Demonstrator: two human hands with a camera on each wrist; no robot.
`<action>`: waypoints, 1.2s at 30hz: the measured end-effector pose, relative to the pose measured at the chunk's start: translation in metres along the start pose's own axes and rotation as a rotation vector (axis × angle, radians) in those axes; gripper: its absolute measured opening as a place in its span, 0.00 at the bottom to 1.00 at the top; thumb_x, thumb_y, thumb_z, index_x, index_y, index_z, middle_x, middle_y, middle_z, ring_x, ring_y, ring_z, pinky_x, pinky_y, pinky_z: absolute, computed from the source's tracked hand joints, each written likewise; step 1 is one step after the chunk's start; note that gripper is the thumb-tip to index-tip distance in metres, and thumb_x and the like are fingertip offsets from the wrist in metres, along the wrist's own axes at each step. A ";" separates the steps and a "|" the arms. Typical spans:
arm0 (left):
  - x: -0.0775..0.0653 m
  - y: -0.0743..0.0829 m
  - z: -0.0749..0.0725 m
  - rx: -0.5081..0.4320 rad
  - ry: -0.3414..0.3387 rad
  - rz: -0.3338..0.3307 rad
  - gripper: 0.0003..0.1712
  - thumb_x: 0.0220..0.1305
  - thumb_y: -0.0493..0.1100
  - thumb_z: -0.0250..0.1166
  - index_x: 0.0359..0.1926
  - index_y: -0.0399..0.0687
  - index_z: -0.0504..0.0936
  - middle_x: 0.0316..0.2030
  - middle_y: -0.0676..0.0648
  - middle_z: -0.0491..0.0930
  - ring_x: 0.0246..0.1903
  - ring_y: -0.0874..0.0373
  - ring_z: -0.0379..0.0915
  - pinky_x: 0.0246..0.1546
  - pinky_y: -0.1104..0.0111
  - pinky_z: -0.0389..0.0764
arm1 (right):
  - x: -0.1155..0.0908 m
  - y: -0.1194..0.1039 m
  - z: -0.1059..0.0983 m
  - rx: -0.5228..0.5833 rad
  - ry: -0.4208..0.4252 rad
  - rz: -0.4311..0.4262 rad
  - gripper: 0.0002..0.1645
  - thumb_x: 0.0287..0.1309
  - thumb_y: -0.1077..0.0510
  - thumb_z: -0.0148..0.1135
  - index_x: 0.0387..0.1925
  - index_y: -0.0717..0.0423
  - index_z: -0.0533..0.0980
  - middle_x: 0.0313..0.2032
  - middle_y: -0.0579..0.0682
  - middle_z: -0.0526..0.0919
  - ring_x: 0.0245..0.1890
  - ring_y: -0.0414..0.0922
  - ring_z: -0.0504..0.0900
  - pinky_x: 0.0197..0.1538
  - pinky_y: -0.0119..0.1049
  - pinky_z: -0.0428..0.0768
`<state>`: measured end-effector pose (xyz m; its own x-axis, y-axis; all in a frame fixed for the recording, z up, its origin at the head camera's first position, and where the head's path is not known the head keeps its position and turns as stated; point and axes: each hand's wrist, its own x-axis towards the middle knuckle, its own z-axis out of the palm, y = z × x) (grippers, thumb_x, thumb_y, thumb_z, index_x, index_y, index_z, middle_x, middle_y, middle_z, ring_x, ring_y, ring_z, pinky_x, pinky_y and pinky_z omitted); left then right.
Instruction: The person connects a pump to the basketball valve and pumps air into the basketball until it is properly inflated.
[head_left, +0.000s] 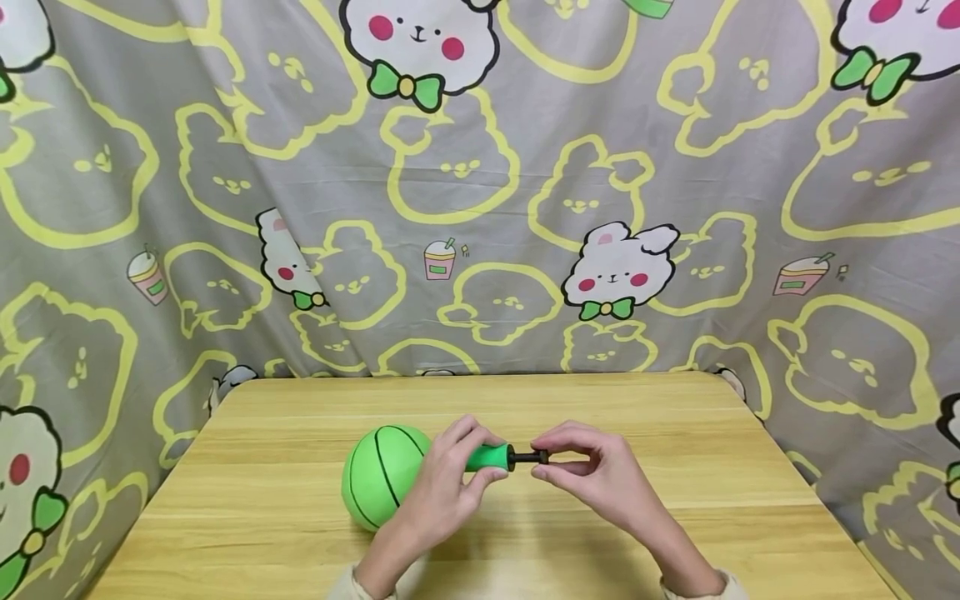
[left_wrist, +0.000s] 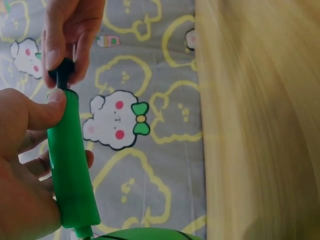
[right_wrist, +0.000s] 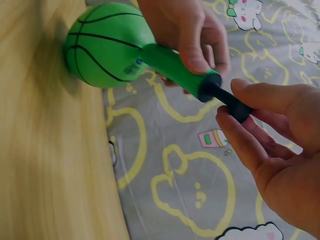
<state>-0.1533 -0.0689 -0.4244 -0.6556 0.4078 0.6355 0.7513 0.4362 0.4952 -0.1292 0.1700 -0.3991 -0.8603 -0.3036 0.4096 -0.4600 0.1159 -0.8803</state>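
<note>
A green ball pump [head_left: 489,457] with a black plunger lies level over the table, its nozzle end at the green ball [head_left: 386,475] with black lines. My left hand [head_left: 450,475] grips the green barrel, thumb along it near the black collar. At the other end, my right hand [head_left: 600,467] holds the black handle [right_wrist: 240,111] between thumb and fingers. A short length of black rod shows between barrel and handle. In the right wrist view the barrel [right_wrist: 172,67] points into the ball [right_wrist: 107,45]; the join itself is too small to make out.
The wooden table [head_left: 637,533] lies under both hands. Behind it hangs a grey curtain [head_left: 480,208] printed with yellow outlines and white cartoon animals, reaching round both sides of the table.
</note>
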 end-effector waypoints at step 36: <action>0.004 -0.009 -0.017 -0.026 0.028 -0.037 0.13 0.59 0.43 0.75 0.44 0.50 0.84 0.38 0.59 0.75 0.37 0.65 0.73 0.40 0.66 0.77 | -0.004 -0.017 -0.050 -0.035 0.049 -0.046 0.17 0.52 0.72 0.75 0.46 0.64 0.85 0.44 0.59 0.86 0.44 0.45 0.87 0.41 0.46 0.86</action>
<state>-0.1613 -0.0848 -0.4162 -0.6809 0.3691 0.6326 0.7286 0.4291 0.5338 -0.1292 0.2162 -0.3739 -0.8476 -0.2624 0.4612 -0.5057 0.1365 -0.8518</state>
